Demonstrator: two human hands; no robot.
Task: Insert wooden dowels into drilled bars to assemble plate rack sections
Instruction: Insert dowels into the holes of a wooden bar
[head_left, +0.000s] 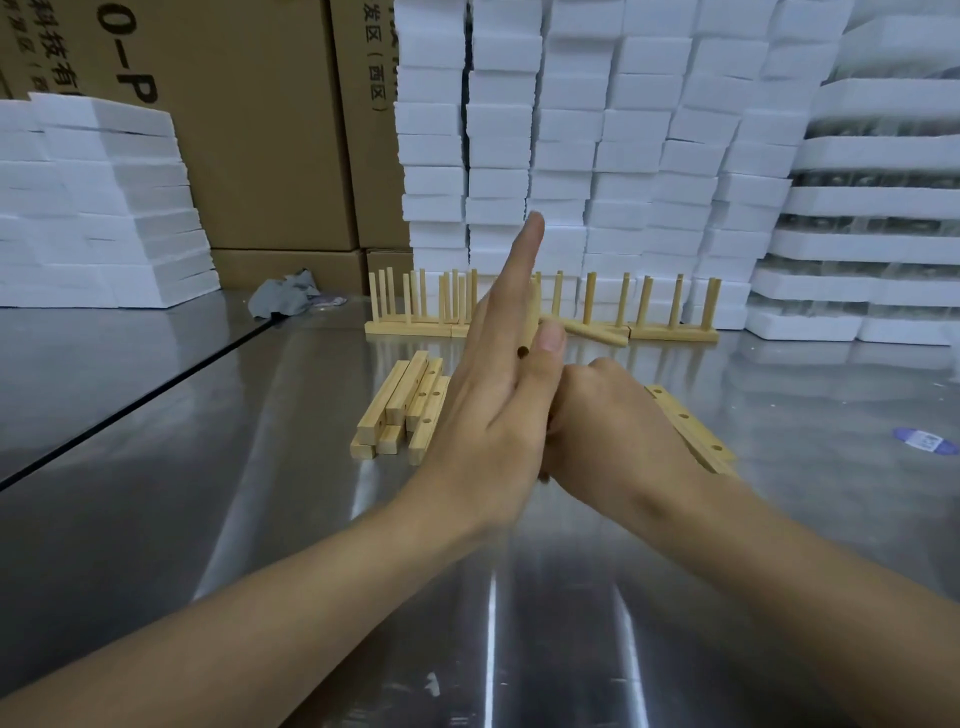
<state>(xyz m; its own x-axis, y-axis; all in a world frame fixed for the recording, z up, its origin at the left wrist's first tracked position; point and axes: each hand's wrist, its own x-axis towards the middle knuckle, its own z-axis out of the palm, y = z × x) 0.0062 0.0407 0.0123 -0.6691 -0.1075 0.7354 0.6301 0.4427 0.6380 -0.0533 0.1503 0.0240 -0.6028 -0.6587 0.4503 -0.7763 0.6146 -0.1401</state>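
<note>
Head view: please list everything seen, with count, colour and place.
rack sections: several, pale wood, row at the back
loose dowel: at least one, pale, before that row
drilled bars: pile left of hands, more at right, pale wood
held bar: one, pale wood, in left hand
foam blocks: many, white, stacked behind and left
cardboard boxes: several, brown, back left
cloth: one, grey, back left
label: one, blue-white, right edge
left hand: fingers straight, thumb pinching bar
right hand: curled, contents hidden
</note>
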